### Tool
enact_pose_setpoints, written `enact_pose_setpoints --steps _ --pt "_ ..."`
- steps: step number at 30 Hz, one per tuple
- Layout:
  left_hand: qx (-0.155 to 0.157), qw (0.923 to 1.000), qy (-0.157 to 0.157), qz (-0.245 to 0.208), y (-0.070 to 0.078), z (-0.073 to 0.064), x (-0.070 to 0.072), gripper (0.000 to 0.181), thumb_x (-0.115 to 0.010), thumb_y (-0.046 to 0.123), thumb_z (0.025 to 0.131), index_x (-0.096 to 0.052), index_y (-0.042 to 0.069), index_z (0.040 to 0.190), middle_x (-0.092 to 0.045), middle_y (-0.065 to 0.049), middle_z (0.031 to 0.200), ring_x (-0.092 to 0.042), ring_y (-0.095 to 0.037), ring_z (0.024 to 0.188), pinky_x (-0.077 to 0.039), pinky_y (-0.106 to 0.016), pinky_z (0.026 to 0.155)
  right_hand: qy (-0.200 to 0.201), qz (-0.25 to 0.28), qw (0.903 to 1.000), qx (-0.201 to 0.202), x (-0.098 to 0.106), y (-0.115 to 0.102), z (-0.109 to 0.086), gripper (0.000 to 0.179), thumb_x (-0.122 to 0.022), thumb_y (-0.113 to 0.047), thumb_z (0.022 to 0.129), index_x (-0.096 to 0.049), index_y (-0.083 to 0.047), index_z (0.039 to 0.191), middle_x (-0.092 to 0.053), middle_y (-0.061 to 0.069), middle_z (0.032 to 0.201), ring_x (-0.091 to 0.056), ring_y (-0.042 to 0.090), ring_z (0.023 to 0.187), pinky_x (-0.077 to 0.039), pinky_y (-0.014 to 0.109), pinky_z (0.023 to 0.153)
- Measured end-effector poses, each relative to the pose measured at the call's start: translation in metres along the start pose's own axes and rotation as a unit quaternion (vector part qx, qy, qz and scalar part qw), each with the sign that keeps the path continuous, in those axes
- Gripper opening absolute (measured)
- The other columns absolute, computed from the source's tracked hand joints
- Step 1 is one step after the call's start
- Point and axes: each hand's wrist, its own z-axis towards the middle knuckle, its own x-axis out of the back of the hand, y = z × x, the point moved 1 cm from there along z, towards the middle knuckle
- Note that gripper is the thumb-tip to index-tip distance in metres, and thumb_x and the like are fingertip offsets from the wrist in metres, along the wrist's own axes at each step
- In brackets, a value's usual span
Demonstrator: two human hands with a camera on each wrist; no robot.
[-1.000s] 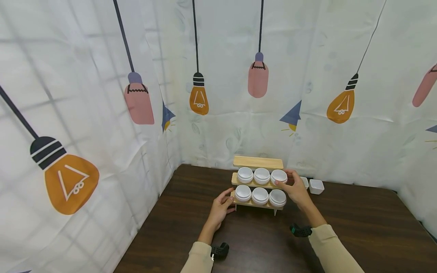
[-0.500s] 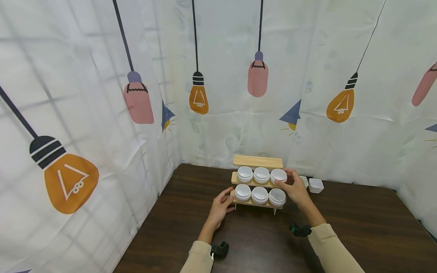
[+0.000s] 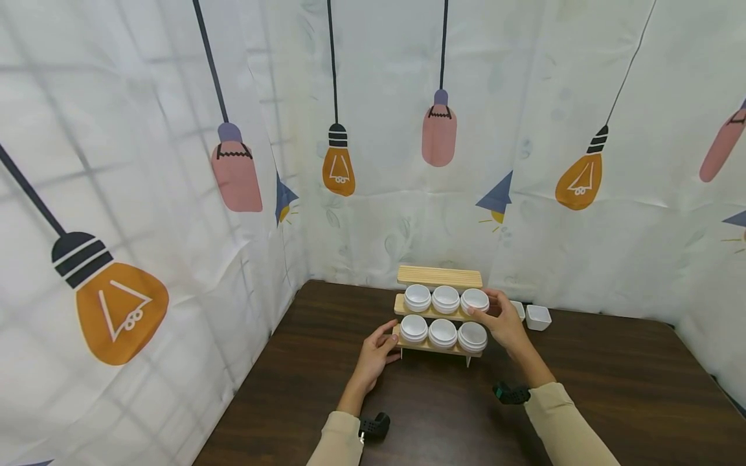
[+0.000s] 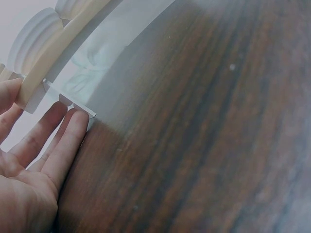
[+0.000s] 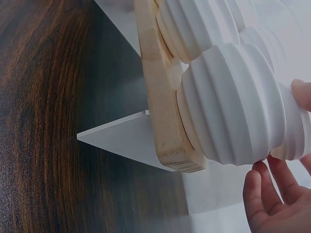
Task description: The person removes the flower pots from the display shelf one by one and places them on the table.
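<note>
A tiered wooden rack (image 3: 440, 277) with thin, pale legs stands toward the back of the table. Several white ribbed bowls sit on its two lower tiers; the top board is bare. My left hand (image 3: 373, 359) grips the left end of the lowest board (image 4: 48, 63), thumb above and fingers beneath, with fingertips by the leg (image 4: 68, 98). On the right, my right hand (image 3: 506, 327) holds the right-hand bowl (image 3: 474, 300) of the middle tier between thumb and fingers. In the right wrist view, a front bowl (image 5: 233, 104) partly hides that grip.
Two small white square dishes (image 3: 539, 318) stand right of the rack, one partly behind the right hand. The dark wood table (image 3: 612, 375) extends in front and to both sides. A curtain (image 3: 373, 239) printed with lamps hangs behind and along the left.
</note>
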Motion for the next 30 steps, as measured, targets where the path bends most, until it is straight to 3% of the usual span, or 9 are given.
enact_pose_setpoints --steps 9,30 --pt "-0.009 0.9999 -0.002 0.009 0.0020 -0.0030 -0.0012 0.045 -0.056 0.018 0.107 -0.050 0.009 0.151 -0.067 -0.019 0.119 -0.067 -0.023 0.108 -0.062 -0.045 0.090 0.001 0.007 1.0000 -0.001 0.0017 -0.0016 -0.0020 0.072 -0.077 -0.036 0.093 -0.044 -0.007 0.150 -0.056 0.020 0.140 -0.057 0.030 0.120 -0.050 0.023 0.085" --pt "-0.006 1.0000 0.001 0.003 0.0033 -0.0031 -0.0014 0.045 -0.056 0.018 0.107 -0.051 0.010 0.150 -0.067 -0.016 0.117 -0.066 -0.018 0.104 -0.062 -0.045 0.091 0.021 -0.001 0.9997 -0.014 0.0074 -0.0019 -0.0092 0.070 -0.078 -0.036 0.092 -0.047 -0.009 0.149 -0.056 0.017 0.133 -0.054 0.015 0.100 -0.048 0.021 0.077"
